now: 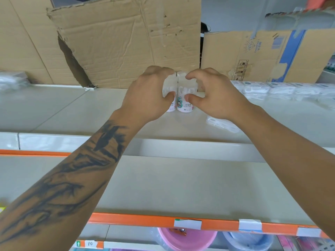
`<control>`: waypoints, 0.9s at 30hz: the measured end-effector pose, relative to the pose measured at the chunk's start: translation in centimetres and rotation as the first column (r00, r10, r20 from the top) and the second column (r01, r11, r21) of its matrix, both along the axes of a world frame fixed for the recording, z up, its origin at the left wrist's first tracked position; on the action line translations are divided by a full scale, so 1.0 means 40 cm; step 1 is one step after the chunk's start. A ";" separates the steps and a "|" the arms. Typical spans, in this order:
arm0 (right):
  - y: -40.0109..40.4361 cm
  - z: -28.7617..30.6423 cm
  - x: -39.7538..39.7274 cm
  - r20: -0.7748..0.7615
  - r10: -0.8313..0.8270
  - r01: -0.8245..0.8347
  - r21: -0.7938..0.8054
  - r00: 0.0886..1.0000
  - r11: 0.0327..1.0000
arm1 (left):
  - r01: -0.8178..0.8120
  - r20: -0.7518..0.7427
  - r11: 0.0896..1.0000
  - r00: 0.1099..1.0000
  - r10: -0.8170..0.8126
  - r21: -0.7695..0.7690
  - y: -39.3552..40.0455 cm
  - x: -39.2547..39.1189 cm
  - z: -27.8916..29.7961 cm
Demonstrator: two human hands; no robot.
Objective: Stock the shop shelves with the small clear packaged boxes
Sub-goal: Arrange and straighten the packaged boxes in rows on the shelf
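Two small clear packaged boxes stand side by side at the back of the pale shelf [163, 178], against the cardboard. My left hand [148, 95] grips the left box [169, 88], fingers over its top and thumb on its front. Around the right box [184, 98], which has a white label with a cartoon picture, curl the fingers and thumb of my right hand [215, 98]. Both boxes rest upright on the shelf and touch each other.
Flattened cardboard [126, 42] leans behind the shelf, and a printed carton [262, 57] stands at the right. A row of clear packaged items [282, 89] lies along the back right. A loose clear packet [223, 124] lies under my right wrist. Plastic basins [186, 240] sit below.
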State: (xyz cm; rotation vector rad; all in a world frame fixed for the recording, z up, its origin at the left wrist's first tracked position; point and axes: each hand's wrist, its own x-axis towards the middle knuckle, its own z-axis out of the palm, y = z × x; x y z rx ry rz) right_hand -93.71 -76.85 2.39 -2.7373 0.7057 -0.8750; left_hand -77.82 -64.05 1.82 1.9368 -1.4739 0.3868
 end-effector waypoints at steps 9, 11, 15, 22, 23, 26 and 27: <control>0.014 -0.031 -0.236 -0.105 -0.036 0.051 0.134 0.994 0.990 | 0.065 0.080 0.990 0.995 -0.055 -0.123 0.031 -0.191 -0.053; 0.010 -0.045 -0.271 -0.171 -0.030 0.059 0.164 0.985 0.985 | 0.133 -0.032 0.991 0.991 -0.133 0.022 0.017 -0.217 -0.054; 0.007 -0.055 -0.317 -0.095 -0.010 0.033 0.243 0.995 0.969 | 0.282 -0.205 0.933 0.950 -0.237 0.224 -0.005 -0.259 -0.062; -0.008 -0.053 -0.434 0.219 0.118 -0.213 0.482 0.969 0.850 | 0.369 -0.285 0.928 0.896 -0.340 0.052 -0.016 -0.326 -0.051; -0.012 -0.050 -0.451 0.252 0.110 -0.226 0.500 0.961 0.836 | 0.385 -0.298 0.923 0.883 -0.363 0.018 -0.017 -0.340 -0.047; -0.028 -0.039 -0.496 0.341 0.091 -0.279 0.557 0.936 0.782 | 0.437 -0.325 0.898 0.842 -0.431 -0.060 -0.023 -0.375 -0.038; -0.029 -0.037 -0.507 0.377 0.090 -0.310 0.577 0.922 0.756 | 0.446 -0.330 0.892 0.833 -0.445 -0.077 -0.025 -0.386 -0.038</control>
